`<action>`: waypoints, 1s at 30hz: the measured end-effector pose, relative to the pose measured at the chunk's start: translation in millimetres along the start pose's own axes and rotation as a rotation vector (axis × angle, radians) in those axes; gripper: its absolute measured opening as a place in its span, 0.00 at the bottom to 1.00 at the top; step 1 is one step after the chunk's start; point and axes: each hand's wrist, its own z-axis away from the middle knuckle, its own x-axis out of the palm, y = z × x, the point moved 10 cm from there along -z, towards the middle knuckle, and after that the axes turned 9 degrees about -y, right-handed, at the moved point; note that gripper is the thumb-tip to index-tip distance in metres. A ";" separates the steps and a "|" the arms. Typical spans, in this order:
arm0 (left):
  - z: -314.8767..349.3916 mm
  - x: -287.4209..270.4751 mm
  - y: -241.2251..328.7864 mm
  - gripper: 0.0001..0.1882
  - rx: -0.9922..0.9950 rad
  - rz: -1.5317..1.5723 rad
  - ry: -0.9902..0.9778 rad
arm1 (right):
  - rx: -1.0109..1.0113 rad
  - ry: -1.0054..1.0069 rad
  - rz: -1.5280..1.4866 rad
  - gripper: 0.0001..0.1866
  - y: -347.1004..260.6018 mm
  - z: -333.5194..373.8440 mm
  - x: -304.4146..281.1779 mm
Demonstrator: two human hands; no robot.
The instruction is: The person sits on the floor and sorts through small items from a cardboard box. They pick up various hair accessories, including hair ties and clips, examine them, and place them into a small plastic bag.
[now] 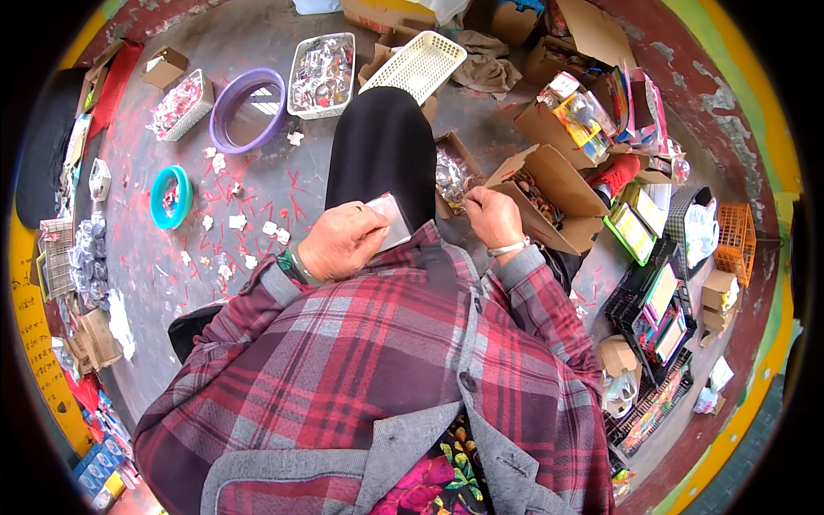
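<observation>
My left hand (342,240) is closed around a small flat packet (391,219) with a clear front and pale backing, held just above my lap. My right hand (492,216) hovers over an open brown cardboard box (558,184) with its fingers pinched together; whether it holds something small I cannot tell. A second small box of shiny wrapped pieces (451,176) lies between my hands, beside my black-clad leg (384,146). Both forearms wear red plaid sleeves, and a pale band circles the right wrist.
On the grey floor stand a purple basin (225,120), a teal ring-shaped bowl (157,197), white baskets of small items (322,73), an upturned white basket (419,62) and scattered red and white scraps. Black crates of coloured packets (657,318) and an orange crate (736,240) sit at right.
</observation>
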 end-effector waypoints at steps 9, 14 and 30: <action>27.9 -51.7 -24.2 0.06 -0.251 0.029 0.362 | 0.108 -0.214 -0.622 0.09 10.6 17.9 25.4; 52.9 -33.5 -74.9 0.11 -0.591 0.337 0.286 | -0.016 -0.344 -0.655 0.07 -39.0 19.9 19.0; 63.8 15.7 -86.2 0.12 -0.698 0.668 0.056 | -0.185 -0.200 -0.112 0.11 -96.4 22.7 10.5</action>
